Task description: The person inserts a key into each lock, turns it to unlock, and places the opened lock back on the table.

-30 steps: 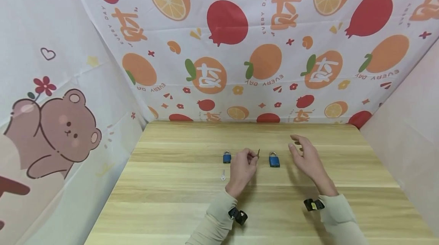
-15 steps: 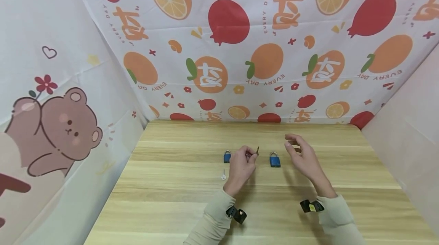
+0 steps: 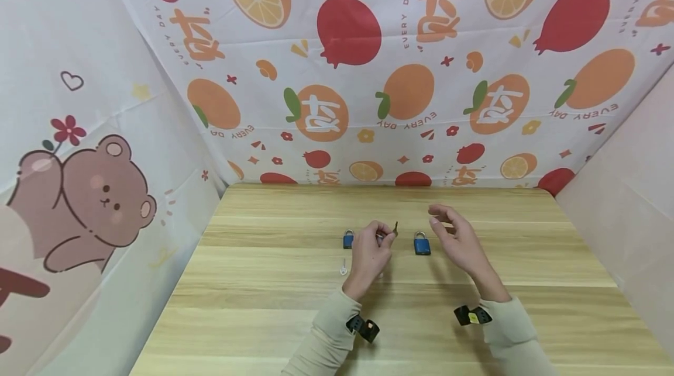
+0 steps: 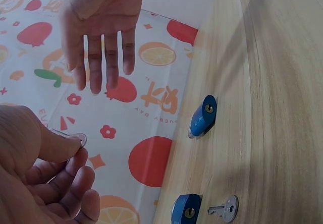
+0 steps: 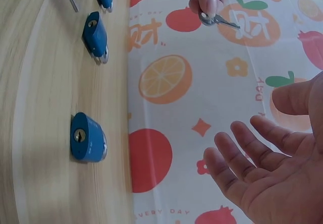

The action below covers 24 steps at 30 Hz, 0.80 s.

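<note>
My left hand [image 3: 371,253] pinches a small metal key [image 5: 221,20] by its round head between thumb and forefinger, raised above the table with the blade pointing away. To the right, my right hand [image 3: 458,240] is held in the air with spread, relaxed fingers and holds nothing. Between the hands, a blue padlock [image 3: 422,244] lies on the table with its shackle pointing to the back. Another blue padlock [image 3: 348,239] lies left of my left hand. A third blue padlock [image 5: 95,35] shows between them in the right wrist view, mostly hidden behind my left hand in the head view.
A second key [image 3: 343,268] lies on the wooden table [image 3: 253,294] in front of the left padlock. Fruit-print cloth [image 3: 400,95] hangs along the table's back edge, and a bear-print cloth [image 3: 121,189] covers the left side. Both wrists wear black straps.
My right hand has moved left, closer to the key and over toward the right padlock. My left hand, still pinching the key, has shifted slightly left and away from me. The padlocks stay put.
</note>
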### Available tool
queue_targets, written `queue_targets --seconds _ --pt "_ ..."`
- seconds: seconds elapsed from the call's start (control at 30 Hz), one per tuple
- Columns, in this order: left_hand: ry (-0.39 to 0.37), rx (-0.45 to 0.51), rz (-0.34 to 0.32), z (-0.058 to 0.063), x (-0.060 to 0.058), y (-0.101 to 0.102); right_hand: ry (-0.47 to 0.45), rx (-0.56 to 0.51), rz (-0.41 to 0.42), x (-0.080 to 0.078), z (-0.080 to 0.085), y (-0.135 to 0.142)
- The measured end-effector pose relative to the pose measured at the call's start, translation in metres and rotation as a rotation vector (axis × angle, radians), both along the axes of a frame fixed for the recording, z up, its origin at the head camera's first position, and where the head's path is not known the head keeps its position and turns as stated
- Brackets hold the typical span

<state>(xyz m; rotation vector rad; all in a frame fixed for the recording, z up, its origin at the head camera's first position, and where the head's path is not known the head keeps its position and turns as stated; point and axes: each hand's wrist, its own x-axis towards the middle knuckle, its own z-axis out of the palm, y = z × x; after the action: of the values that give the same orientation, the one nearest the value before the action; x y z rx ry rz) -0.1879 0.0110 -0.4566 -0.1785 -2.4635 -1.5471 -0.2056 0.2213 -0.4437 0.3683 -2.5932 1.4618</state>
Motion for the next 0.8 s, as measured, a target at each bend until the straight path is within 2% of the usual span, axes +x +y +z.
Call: queue_targets --seconds 0.33,0.8 --pt "0.036 0.023 -0.009 0.0 0.002 0.003 0.0 -0.031 0.031 0.002 0.0 -0.01" --pt "0.03 0.032 -0.017 0.0 0.001 0.005 -0.015 -0.027 0.063 0.0 -0.003 -0.021"
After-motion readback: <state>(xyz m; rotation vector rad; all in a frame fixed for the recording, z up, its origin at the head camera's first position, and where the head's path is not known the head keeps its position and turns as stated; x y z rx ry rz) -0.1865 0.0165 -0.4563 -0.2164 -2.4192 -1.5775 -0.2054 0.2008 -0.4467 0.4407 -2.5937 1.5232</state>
